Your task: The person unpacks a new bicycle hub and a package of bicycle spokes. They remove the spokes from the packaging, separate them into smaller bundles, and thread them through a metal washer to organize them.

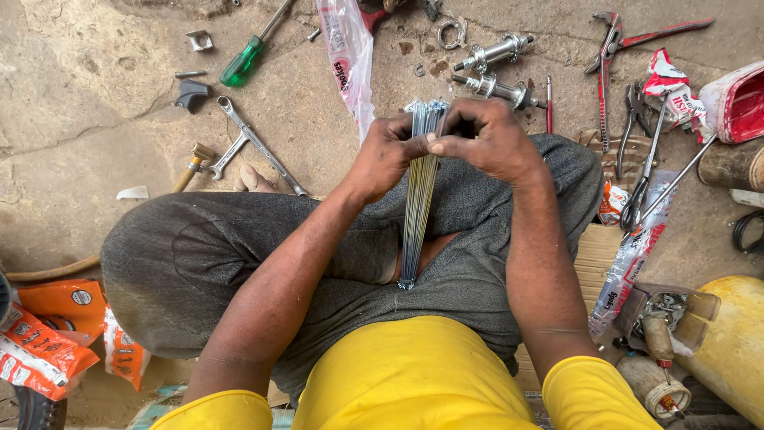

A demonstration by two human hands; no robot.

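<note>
A long bundle of thin metal spokes (419,199) runs from my lap up past my knees. My left hand (385,153) grips the bundle near its upper end. Beside it my right hand (487,140) pinches the same upper part, fingers curled around the spokes. I sit cross-legged on the ground in grey trousers and a yellow shirt.
On the concrete lie a green-handled screwdriver (242,62), two crossed spanners (248,145), two wheel hubs (497,70), red-handled pliers (614,44), cutters (645,159) and plastic wrappers (347,56). Orange packets (48,338) sit at left; a yellow container (732,342) at right.
</note>
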